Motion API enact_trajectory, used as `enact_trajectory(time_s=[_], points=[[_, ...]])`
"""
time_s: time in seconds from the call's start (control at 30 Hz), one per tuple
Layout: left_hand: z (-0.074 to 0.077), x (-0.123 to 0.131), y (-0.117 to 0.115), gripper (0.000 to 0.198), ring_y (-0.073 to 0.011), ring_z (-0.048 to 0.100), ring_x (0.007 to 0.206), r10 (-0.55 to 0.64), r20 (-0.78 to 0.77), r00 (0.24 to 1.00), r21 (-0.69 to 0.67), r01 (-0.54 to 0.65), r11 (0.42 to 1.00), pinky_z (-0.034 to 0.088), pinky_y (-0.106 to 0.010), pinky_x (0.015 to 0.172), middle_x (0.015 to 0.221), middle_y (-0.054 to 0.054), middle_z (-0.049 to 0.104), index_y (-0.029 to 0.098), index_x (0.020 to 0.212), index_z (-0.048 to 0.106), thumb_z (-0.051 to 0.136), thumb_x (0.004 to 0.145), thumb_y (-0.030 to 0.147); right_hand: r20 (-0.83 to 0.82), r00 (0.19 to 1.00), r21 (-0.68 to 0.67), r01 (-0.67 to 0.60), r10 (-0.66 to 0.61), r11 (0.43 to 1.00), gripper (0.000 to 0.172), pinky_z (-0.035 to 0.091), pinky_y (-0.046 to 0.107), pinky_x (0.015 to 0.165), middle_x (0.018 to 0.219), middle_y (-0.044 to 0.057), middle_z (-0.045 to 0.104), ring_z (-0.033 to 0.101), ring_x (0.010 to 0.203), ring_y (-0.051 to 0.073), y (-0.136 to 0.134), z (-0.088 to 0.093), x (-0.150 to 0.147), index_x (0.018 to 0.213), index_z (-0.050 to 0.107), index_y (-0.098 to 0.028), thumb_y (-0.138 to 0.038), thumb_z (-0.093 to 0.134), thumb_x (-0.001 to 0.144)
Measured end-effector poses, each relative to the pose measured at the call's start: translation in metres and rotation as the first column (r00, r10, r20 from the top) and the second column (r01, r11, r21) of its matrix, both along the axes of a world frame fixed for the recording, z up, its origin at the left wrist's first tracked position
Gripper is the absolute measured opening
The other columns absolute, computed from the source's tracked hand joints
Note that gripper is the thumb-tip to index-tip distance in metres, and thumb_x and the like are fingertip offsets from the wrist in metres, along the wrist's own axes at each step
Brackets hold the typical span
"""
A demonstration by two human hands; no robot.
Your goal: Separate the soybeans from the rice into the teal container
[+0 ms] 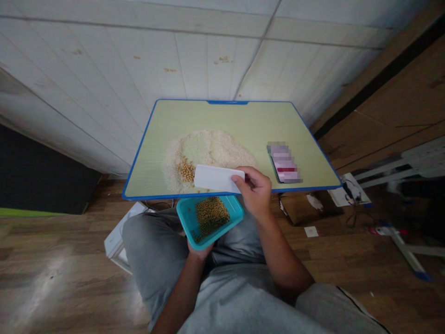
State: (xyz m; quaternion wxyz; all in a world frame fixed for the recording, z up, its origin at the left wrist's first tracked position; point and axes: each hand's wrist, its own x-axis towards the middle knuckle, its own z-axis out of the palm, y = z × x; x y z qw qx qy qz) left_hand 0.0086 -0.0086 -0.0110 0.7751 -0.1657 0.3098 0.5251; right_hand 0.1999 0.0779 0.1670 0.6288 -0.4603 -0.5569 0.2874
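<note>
My right hand (pixel 256 189) pinches a flat white rectangular card (pixel 217 178) by its right end, low over the table's front edge. At the card's left end lies a small heap of tan soybeans (pixel 186 170). Around the beans spreads a broad ring of white rice (pixel 222 139), thin in its middle. Below the table edge, my left hand (pixel 200 250) holds a turquoise plastic tub (pixel 182 215) from underneath; most of that hand is hidden by it. Inside the tub are many tan and greenish beans (pixel 212 215).
The small pale-green table (pixel 257 120) has a blue rim and stands against a white panelled wall (pixel 194 60). A phone (pixel 285 162) lies on its right side. Beneath are a cardboard box (pixel 309 208) and a white box-like object (pixel 120 232). My knees are under the table edge.
</note>
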Motion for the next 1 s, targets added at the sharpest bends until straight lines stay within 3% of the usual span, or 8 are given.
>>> enact_trajectory(time_s=[0.17, 0.43, 0.73, 0.87, 1.0], points=[[0.012, 0.003, 0.003, 0.054, -0.026, 0.068, 0.143, 0.01, -0.068, 0.998, -0.04, -0.013, 0.999, 0.028, -0.061, 0.138, 0.135, -0.008, 0.084, 0.027, 0.122, 0.084, 0.035, 0.115, 0.049, 0.0, 1.0, -0.012, -0.027, 0.027, 1.0, 0.014, 0.061, 0.031, 0.068, 0.087, 0.001, 0.082, 0.074, 0.076, 0.017, 0.0, 0.001, 0.001, 0.092, 0.081, -0.025, -0.039, 0.08, 0.09], [-0.001, 0.001, 0.0, 0.05, -0.0283, 0.063, 0.149, -0.001, -0.028, 1.0, 0.006, 0.001, 1.0, 0.03, -0.062, 0.137, 0.143, -0.008, 0.08, 0.027, 0.125, 0.084, 0.04, 0.114, 0.049, 0.0, 1.0, -0.013, -0.016, 0.016, 1.0, 0.013, 0.061, 0.031, 0.068, 0.087, 0.001, 0.083, 0.073, 0.076, 0.017, 0.0, 0.0, 0.0, 0.092, 0.081, -0.025, -0.038, 0.081, 0.089], [-0.006, -0.002, 0.0, 0.066, -0.023, 0.035, 0.169, -0.018, 0.062, 0.998, 0.063, 0.014, 0.998, 0.009, -0.054, 0.143, 0.145, -0.004, 0.079, 0.027, 0.121, 0.086, 0.025, 0.115, 0.051, 0.008, 0.999, -0.001, -0.043, 0.043, 0.999, 0.01, 0.06, 0.03, 0.068, 0.087, 0.002, 0.083, 0.074, 0.076, 0.017, 0.0, 0.004, -0.001, 0.09, 0.081, -0.024, -0.034, 0.08, 0.089], [-0.007, -0.002, -0.001, 0.066, -0.0238, 0.034, 0.17, -0.026, 0.084, 0.996, 0.091, 0.018, 0.996, 0.006, -0.053, 0.143, 0.148, -0.003, 0.077, 0.027, 0.12, 0.086, 0.026, 0.114, 0.052, 0.021, 0.998, 0.001, -0.066, 0.066, 0.998, 0.01, 0.059, 0.03, 0.068, 0.087, 0.002, 0.083, 0.074, 0.076, 0.017, -0.001, 0.005, -0.001, 0.09, 0.081, -0.024, -0.034, 0.08, 0.089], [-0.017, -0.003, -0.003, 0.066, -0.023, 0.04, 0.167, -0.025, 0.111, 0.994, 0.123, 0.011, 0.992, 0.007, -0.052, 0.142, 0.147, -0.003, 0.078, 0.027, 0.126, 0.084, 0.026, 0.114, 0.054, 0.0, 0.998, 0.002, -0.07, 0.07, 0.998, 0.012, 0.059, 0.03, 0.066, 0.086, 0.001, 0.083, 0.073, 0.075, 0.017, -0.001, 0.003, -0.001, 0.091, 0.081, -0.025, -0.036, 0.081, 0.089]])
